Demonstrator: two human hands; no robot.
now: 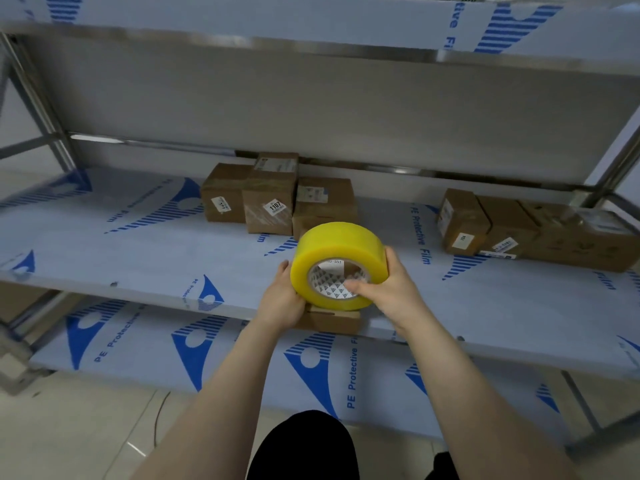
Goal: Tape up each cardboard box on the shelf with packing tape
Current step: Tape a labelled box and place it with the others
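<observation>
1. The left hand (280, 299) cups the left side of a yellow roll of packing tape (337, 244). Its thumb lies along the roll's edge, and its fingers are hidden behind the roll.
2. The right hand (391, 292) is clamped on the same roll, thumb inside the printed core and fingers over the outer right side.
3. The roll stands on edge on a small brown cardboard box (332, 322), which sits at the front lip of the steel shelf (138, 251) covered in white-and-blue protective film.
4. Further back, left of centre, a cluster of three brown cardboard boxes (270, 202) bears white labels; the boxes touch each other.
5. Well apart on the right, a row of brown cardboard boxes (509, 226) stands side by side.
</observation>
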